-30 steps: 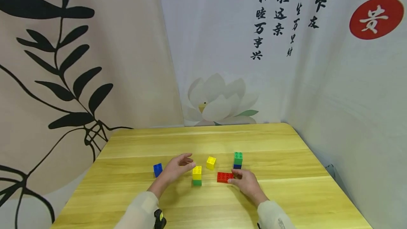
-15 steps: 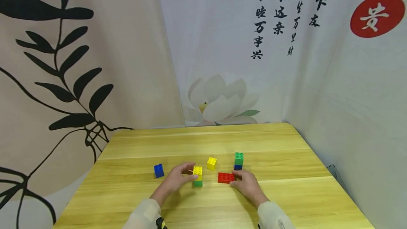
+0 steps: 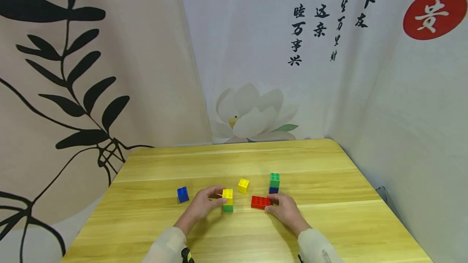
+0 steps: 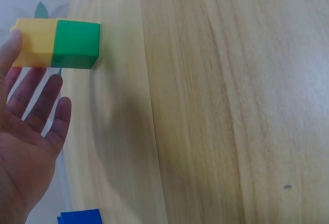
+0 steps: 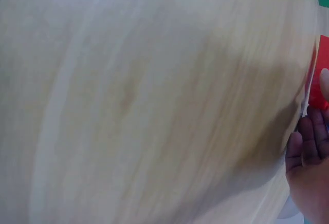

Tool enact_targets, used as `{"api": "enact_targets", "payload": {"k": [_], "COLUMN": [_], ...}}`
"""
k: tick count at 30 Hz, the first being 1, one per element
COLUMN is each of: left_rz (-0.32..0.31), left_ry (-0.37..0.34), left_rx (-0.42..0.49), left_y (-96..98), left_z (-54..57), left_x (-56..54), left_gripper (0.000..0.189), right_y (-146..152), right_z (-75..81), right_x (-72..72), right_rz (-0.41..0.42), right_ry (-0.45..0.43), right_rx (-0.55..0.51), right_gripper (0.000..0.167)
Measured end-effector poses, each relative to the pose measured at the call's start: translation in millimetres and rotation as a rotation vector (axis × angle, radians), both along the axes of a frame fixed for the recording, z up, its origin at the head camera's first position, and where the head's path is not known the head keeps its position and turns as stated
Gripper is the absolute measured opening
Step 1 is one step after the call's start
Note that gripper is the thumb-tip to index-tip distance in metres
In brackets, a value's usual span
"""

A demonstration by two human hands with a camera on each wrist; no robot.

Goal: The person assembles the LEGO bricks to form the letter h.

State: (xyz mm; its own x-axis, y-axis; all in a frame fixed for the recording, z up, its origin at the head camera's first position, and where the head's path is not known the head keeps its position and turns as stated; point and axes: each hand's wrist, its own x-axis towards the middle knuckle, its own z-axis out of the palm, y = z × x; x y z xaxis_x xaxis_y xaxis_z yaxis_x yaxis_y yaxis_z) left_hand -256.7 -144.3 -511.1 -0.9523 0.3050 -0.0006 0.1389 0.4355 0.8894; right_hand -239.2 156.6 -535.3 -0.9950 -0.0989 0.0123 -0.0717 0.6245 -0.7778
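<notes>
The two hands are apart from each other, each engaged with its own piece. The left hand (image 3: 204, 205) pinches the upper yellow brick (image 3: 228, 196) of a two-brick stack, with the thumb on the near side and fingers behind; the lower green brick (image 3: 228, 208) sits directly beneath the yellow one, and the stack is upright. The right hand (image 3: 286, 211) grips the red brick (image 3: 258, 202) at its right end between thumb and fingers, the rest of the brick extending toward the left hand; whether the red brick bears fully on the desk (image 3: 329, 173) cannot be told. Just beyond the right hand's fingertips stands a second stack, its upper green brick (image 3: 274, 179) mounted on a dark blue brick (image 3: 273, 190); contact between hand and stack cannot be determined. Between the hands and farther out lies the loose yellow brick (image 3: 243, 186), apart from both. To the left of the left hand rests the loose blue brick (image 3: 183, 195), near but untouched. Behind each hand is a light sleeve (image 3: 318, 246). Past the desk's far edge, well beyond both hands, hangs a backdrop (image 3: 252, 52) printed with a dark plant, a pale flower and written characters.
</notes>
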Motion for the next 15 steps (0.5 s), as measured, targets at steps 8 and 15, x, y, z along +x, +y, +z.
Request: {"api": "enact_targets", "payload": {"k": [8,15], "left_rz": [0.017,0.004], "left_ry": [0.016,0.029], "left_rx": [-0.021,-0.014], "left_y": [3.5,9.7], "left_z": [-1.4,-2.9], "left_x": [0.8,-2.2], "left_gripper": [0.042,0.043], "right_y": [1,3], "right_z": [6.7,17.4], "right_x": [3.3,7.2], "right_rz": [0.005,-0.01], "right_ry": [-0.028,-0.033], "right_rx": [-0.042,-0.121], "right_gripper": [0.039,0.04]}}
